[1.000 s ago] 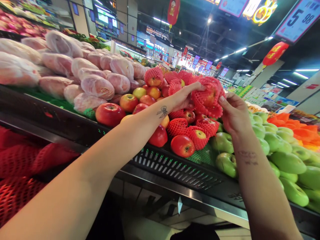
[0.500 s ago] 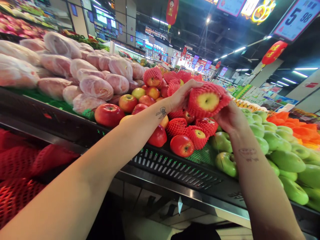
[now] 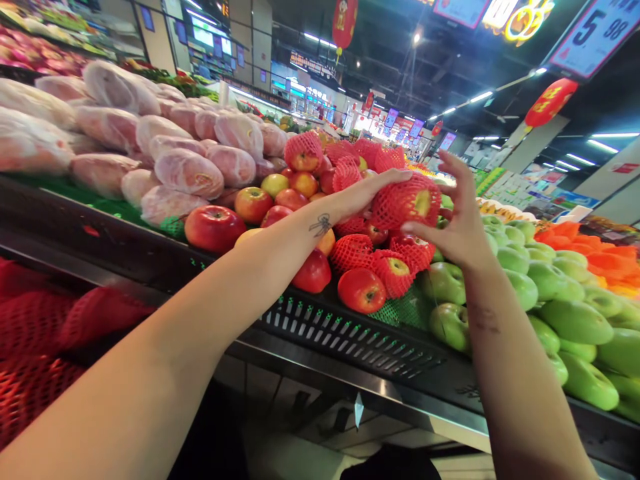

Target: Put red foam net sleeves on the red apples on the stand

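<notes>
An apple in a red foam net (image 3: pixel 407 202) is held above the apple pile by my left hand (image 3: pixel 377 189), whose fingers go behind it. A yellow patch of the apple shows at the net's opening, facing right. My right hand (image 3: pixel 457 217) is beside it on the right, fingers spread and thumb close to the net's lower edge. Below are a bare red apple (image 3: pixel 362 291), a netted apple with its yellow end showing (image 3: pixel 395 268) and another red foam net (image 3: pixel 353 253).
Film-wrapped pinkish fruit (image 3: pixel 187 172) is heaped at the left. Green apples (image 3: pixel 575 317) fill the right side, with orange wrapping (image 3: pixel 585 250) behind. A black slotted crate edge (image 3: pixel 345 340) runs along the front. Red foam nets (image 3: pixel 40 367) lie at lower left.
My right hand has come off the apple and opened out to the right. The netted apple has turned, its yellow end now facing right instead of toward me.
</notes>
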`<act>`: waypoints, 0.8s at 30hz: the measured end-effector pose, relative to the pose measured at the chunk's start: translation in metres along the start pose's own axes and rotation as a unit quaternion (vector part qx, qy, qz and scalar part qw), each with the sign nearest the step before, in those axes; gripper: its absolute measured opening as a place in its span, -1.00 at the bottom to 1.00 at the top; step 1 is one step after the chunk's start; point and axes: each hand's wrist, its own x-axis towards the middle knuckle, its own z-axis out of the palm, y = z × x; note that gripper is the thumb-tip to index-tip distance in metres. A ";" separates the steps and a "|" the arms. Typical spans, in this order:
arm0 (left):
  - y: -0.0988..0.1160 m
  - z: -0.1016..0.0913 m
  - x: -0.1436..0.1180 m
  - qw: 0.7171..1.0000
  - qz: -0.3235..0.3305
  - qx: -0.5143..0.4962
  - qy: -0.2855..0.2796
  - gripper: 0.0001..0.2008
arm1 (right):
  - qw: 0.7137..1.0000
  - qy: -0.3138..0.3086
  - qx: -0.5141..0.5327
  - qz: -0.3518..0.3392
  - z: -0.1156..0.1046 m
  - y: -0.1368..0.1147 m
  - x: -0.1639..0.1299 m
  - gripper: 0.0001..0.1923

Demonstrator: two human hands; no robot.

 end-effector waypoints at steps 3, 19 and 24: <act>0.002 0.002 -0.006 0.999 0.006 0.046 -0.011 -0.42 | 0.997 -0.021 -0.065 -0.046 0.008 -0.006 0.000 0.03; 0.026 -0.011 -0.005 0.982 -0.039 0.103 0.154 -0.26 | 0.858 -0.495 -0.090 0.103 -0.058 -0.049 -0.015 -0.24; 0.028 -0.011 -0.006 0.978 -0.040 0.116 0.168 -0.27 | 0.827 -0.524 -0.150 0.142 -0.039 -0.060 -0.018 -0.10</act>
